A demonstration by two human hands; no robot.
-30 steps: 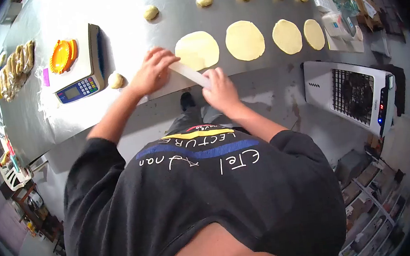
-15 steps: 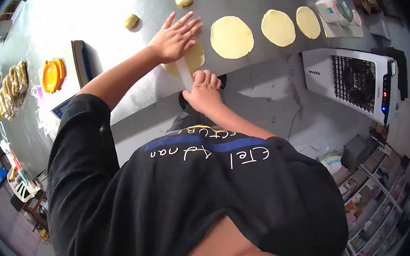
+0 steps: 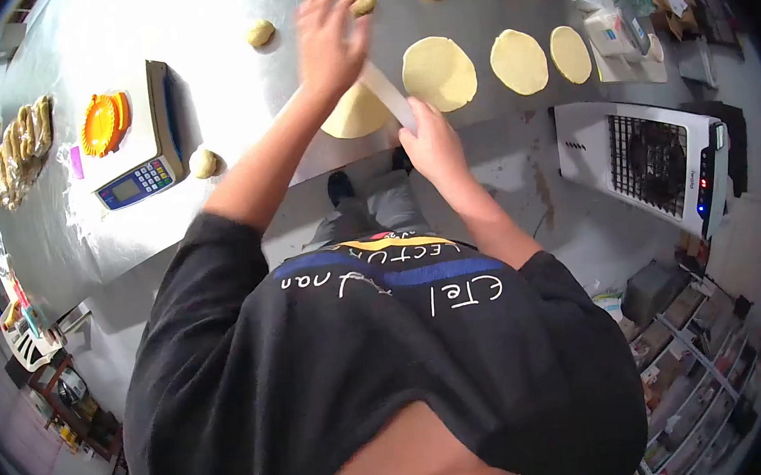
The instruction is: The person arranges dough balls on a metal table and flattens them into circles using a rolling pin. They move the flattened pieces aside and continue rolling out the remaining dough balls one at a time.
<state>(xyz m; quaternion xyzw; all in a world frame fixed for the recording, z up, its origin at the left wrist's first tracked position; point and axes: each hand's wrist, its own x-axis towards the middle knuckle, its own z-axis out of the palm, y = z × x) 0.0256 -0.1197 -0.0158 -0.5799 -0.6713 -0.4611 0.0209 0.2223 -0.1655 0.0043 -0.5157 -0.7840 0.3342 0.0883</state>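
Observation:
A white rolling pin (image 3: 388, 96) lies slantwise over a flattened round of dough (image 3: 353, 119) on the steel table. My right hand (image 3: 434, 143) is wrapped round its near end. Over the far end is my left hand (image 3: 332, 45), its fingers stretched out and somewhat blurred; that end is hidden beneath it. Just beyond my left fingers sits a dough ball (image 3: 361, 1). To the right lie three rolled dough rounds: a large one (image 3: 439, 74), a middle one (image 3: 518, 62) and a smaller one (image 3: 570, 55).
More dough balls line the back, including one at left (image 3: 260, 34); another (image 3: 205, 164) rests beside the digital scale (image 3: 139, 183). An orange dough press (image 3: 104, 125) lies on the scale. Bagged dough sticks (image 3: 25, 157) are far left. A white air cooler (image 3: 639, 162) stands below the table edge.
The rolling pin has turned, its near end swinging right with my right hand. My left hand has moved forward. The dough ball beside the scale, hidden before by my left arm, now shows.

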